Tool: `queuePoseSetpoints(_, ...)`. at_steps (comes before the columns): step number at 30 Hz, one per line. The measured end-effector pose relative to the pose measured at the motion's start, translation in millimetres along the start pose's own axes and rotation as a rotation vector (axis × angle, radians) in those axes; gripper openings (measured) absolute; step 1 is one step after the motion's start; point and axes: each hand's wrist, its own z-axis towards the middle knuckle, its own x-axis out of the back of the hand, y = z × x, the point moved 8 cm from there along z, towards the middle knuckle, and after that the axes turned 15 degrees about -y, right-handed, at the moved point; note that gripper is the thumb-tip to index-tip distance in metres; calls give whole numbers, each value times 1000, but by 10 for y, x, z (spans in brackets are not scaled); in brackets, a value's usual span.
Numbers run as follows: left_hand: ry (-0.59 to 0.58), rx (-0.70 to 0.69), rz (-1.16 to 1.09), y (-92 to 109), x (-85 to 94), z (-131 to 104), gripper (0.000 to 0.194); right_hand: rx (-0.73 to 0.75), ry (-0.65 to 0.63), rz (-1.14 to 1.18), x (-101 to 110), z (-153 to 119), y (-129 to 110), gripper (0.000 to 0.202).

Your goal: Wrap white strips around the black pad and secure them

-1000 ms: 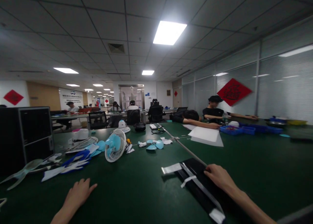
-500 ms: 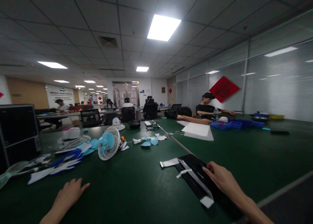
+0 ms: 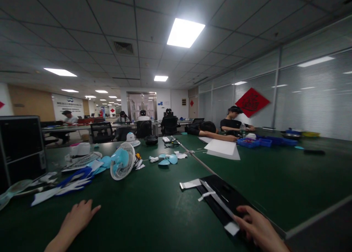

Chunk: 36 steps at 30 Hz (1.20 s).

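My left hand (image 3: 78, 219) lies on the green table at the lower left with its fingers apart, holding nothing. At the lower right, my right hand (image 3: 255, 224) is closed at the near end of a flat black piece (image 3: 217, 186), with thumb and forefinger at its grey-white strip (image 3: 218, 200). The black piece looks like a thin folder or cover; its exact kind is unclear. White tabs stick out from it, one at the far left corner (image 3: 191, 184) and one at the near end (image 3: 231, 228). My hand partly hides its near right part.
Left on the green table (image 3: 154, 215) are a white fan with blue blades (image 3: 123, 161), blue-and-white gloves (image 3: 68, 184) and a black computer case (image 3: 22, 149). Farther off lie loose blue fan blades (image 3: 167, 158), white paper (image 3: 222, 148) and blue trays (image 3: 249, 142). Two people sit at the far right.
My right hand has moved nearer to me along the black piece, from its right edge to its near end. My left hand and the black piece stay where they were.
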Motion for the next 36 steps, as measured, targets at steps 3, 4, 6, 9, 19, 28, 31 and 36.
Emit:
queuePoseSetpoints(3,7,-5,-8,4,-3,4,74,-6,6,71,-3,1,15,71)
queuePoseSetpoints(4,9,-9,-11,2,-6,7,74,-3,6,87,-3,-5,9,71)
queuePoseSetpoints(6,13,-13,-18,-6,-11,14,72,11,9,109,-5,-21,-18,70)
queuePoseSetpoints(9,1,-20,-33,-15,-27,24,73,14,29,106,-4,-53,-68,65)
queuePoseSetpoints(19,-44,-26,-22,19,-9,-11,76,27,10,98,-61,-48,-169,53)
queuePoseSetpoints(28,-7,-29,-31,75,38,-74,74,139,-15,137,-39,-21,-615,50)
queuePoseSetpoints(31,-40,-25,-18,34,-19,-14,74,257,23,105,44,18,-1018,47)
queuePoseSetpoints(36,-28,-18,30,-57,-83,100,78,438,241,-134,197,259,-1654,36)
